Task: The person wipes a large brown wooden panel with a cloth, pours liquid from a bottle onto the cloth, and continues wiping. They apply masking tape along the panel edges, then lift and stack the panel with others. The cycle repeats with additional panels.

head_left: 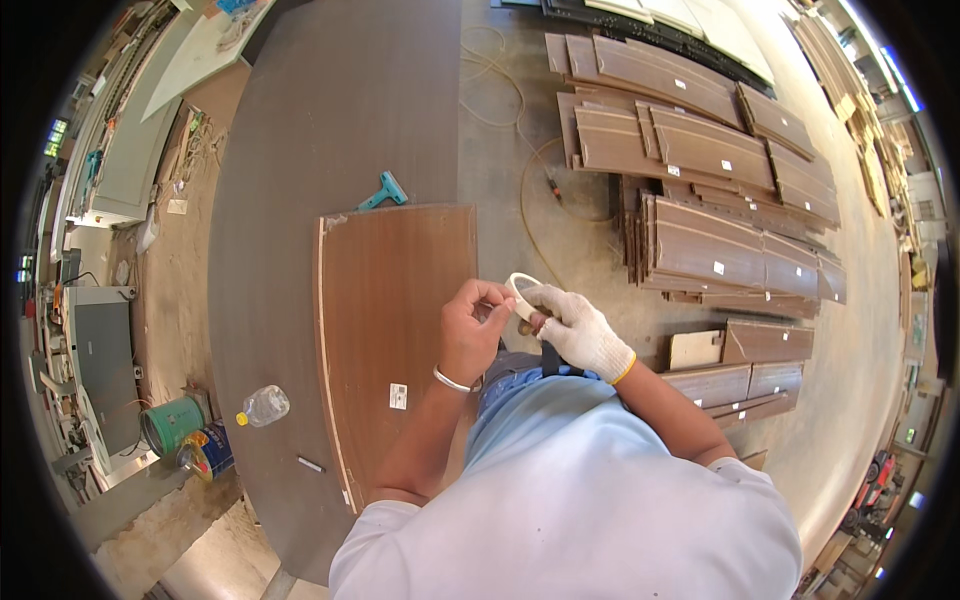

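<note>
Between my two hands, in front of my waist, is a roll of white tape (519,283). My right hand (572,325) wears a white knit glove with a yellow cuff edge and grips the roll; a bare fingertip pokes out of the glove. My left hand (477,318), bare with a pale bangle at the wrist, pinches at the roll's near-left side, where the tape's end seems to be. Just left of my hands lies a brown wood-grain panel (396,290) with a white label (398,396) and a pale strip along its left edge.
The panel rests on a long dark board (265,250). On that board are a teal scraper (384,190), a clear bottle with yellow cap (265,406) and a small marker-like stick (311,464). Stacked brown panels (710,240) and a yellowish hose (527,200) lie on the floor to the right.
</note>
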`<state>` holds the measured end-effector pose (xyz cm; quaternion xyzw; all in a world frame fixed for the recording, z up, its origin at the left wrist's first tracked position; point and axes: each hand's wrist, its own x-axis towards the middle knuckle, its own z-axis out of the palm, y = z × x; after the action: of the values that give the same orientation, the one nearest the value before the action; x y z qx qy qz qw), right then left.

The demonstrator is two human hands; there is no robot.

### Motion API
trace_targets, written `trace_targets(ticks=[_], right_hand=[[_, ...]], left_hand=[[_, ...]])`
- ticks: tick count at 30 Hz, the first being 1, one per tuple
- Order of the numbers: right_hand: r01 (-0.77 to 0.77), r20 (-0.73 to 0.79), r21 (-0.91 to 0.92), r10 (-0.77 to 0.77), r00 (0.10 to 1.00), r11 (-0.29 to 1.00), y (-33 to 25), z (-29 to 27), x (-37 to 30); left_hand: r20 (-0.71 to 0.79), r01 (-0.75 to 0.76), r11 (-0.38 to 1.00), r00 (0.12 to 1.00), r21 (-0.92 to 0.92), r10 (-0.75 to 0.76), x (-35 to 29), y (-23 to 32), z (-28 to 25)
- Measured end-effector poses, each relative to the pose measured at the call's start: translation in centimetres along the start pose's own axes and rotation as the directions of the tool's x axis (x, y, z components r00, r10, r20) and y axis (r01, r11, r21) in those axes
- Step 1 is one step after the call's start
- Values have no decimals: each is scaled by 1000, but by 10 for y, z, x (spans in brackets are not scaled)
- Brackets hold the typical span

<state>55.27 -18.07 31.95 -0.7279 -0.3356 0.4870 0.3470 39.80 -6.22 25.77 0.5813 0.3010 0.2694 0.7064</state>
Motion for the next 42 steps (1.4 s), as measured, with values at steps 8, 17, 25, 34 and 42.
trace_targets(ticks=[8, 17, 25, 34, 42], right_hand=[[-114, -30, -82, 112, 993, 990, -2, 20, 11], [-172, -57, -23, 170, 984, 985, 7, 37, 20], [-310, -77, -77, 304, 950, 948, 19, 52, 22], [-242, -134, -162, 222, 966, 957, 29, 65, 34], [-86, -288, -565, -98, 953, 821, 70, 44, 23]], left_hand=[[83, 170, 965, 984, -198, -156, 1, -3, -25], [48, 177, 979, 984, -103, -173, -8, -25, -28], [-50, 323, 945, 944, -62, -326, -25, -45, -27], [-14, 310, 947, 950, -90, -312, -14, -60, -44], [-31, 44, 999, 999, 14, -43, 85, -77, -89]])
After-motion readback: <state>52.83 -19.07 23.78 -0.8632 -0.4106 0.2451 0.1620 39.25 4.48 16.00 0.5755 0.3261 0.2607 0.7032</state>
